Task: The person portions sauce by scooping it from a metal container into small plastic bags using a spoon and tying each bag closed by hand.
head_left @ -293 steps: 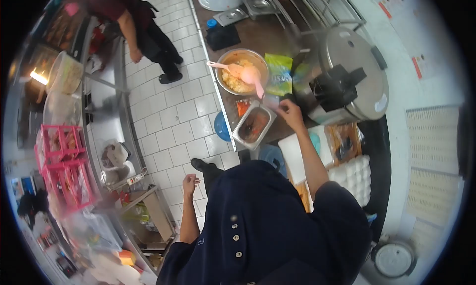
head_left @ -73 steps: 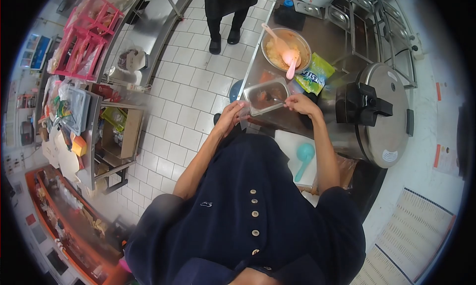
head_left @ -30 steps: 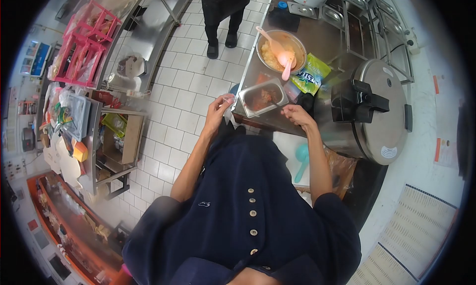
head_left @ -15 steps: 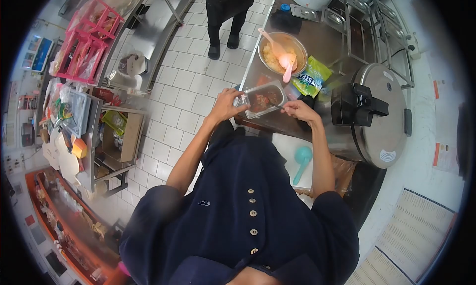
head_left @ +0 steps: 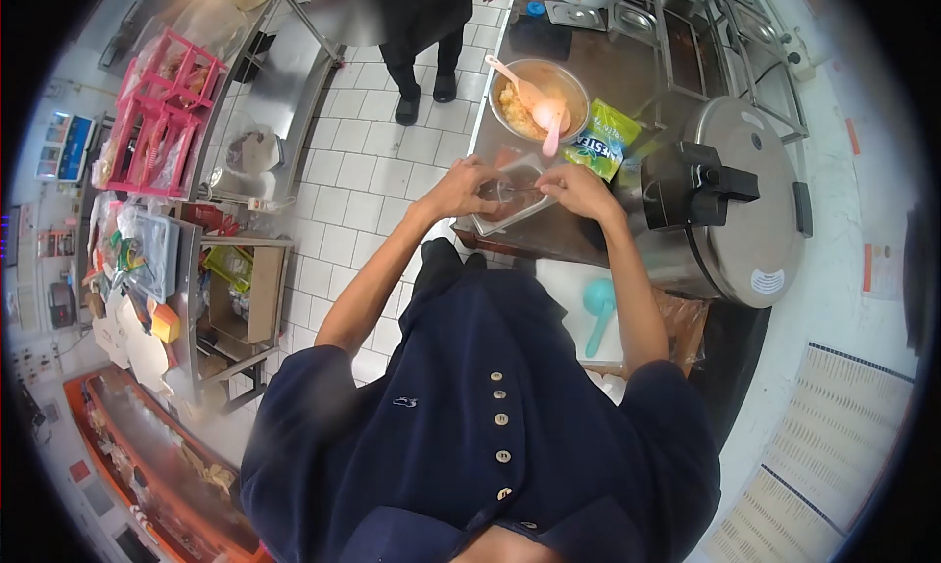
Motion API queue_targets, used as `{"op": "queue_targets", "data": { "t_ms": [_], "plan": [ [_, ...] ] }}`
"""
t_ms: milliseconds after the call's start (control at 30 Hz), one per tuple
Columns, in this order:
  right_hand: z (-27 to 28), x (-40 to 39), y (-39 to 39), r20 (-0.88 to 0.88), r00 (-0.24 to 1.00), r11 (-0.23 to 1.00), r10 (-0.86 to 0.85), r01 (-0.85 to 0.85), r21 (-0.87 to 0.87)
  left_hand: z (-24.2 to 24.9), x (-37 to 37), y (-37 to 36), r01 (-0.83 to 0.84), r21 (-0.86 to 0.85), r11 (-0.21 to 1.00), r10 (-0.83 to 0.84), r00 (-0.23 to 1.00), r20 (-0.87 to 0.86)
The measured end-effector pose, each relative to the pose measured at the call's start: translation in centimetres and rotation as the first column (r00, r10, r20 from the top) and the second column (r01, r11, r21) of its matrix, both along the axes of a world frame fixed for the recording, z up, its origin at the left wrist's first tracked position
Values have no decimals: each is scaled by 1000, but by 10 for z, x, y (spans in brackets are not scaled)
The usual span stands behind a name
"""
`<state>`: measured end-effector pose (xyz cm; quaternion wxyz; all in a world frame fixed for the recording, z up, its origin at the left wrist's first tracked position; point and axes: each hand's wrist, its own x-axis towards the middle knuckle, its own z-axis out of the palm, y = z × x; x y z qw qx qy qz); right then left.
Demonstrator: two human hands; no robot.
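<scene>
- The metal tray [head_left: 515, 217], with reddish food in it, sits near the edge of the bench [head_left: 569, 244], directly in front of the person.
- The right hand [head_left: 580, 191] is over the tray's right side, its fingers pinched together on a thin utensil [head_left: 524, 189] that points across the tray.
- The left hand [head_left: 464, 189] is at the tray's left side, fingers bent over the rim; I cannot tell whether they hold anything.
- Just beyond stands a metal bowl [head_left: 564, 76] of yellowish food, with an orange spoon [head_left: 522, 85] and a pink spoon [head_left: 551, 130] lying across it.
- A green packet [head_left: 603, 140] lies beside the bowl.
- The bench top is brown, with a pale edge along the floor side. Metal lids [head_left: 575, 14] and a black item [head_left: 541, 39] lie at its far end.
- To the right is a big steel cooker [head_left: 755, 235] with a black handle; nearer the body, a turquoise spoon [head_left: 599, 308] rests on something white.
- The floor [head_left: 363, 171] is white tile. Another person [head_left: 426, 14] in dark clothes stands on it, well apart from the tray.
- Across the aisle, a steel side bench [head_left: 294, 102] has pink baskets [head_left: 167, 122] by it.
- Printed sheets [head_left: 843, 416] hang on the right wall.
</scene>
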<state>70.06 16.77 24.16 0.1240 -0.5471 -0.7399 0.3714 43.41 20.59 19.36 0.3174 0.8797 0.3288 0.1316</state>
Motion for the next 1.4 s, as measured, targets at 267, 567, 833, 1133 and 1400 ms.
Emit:
{"op": "queue_targets", "data": {
  "t_ms": [267,567,833,1133,1400],
  "plan": [
    [38,-21,-23,154,981,913,-119,47,405,3,0,-11,-213,-170,962,252,932,259],
    [89,-3,-29,176,974,939,-145,79,336,-30,5,-27,-328,-349,878,463,768,442],
    [23,-14,-15,297,946,942,-131,26,335,-42,11,-39,-379,-338,862,505,703,501],
    [12,-66,-25,-131,991,862,28,43,506,-15,25,-57,-457,-135,879,449,701,555],
    [-18,-46,-27,-371,918,917,-139,261,302,-19,20,-54,-475,-246,845,520,622,586]
  ]
}}
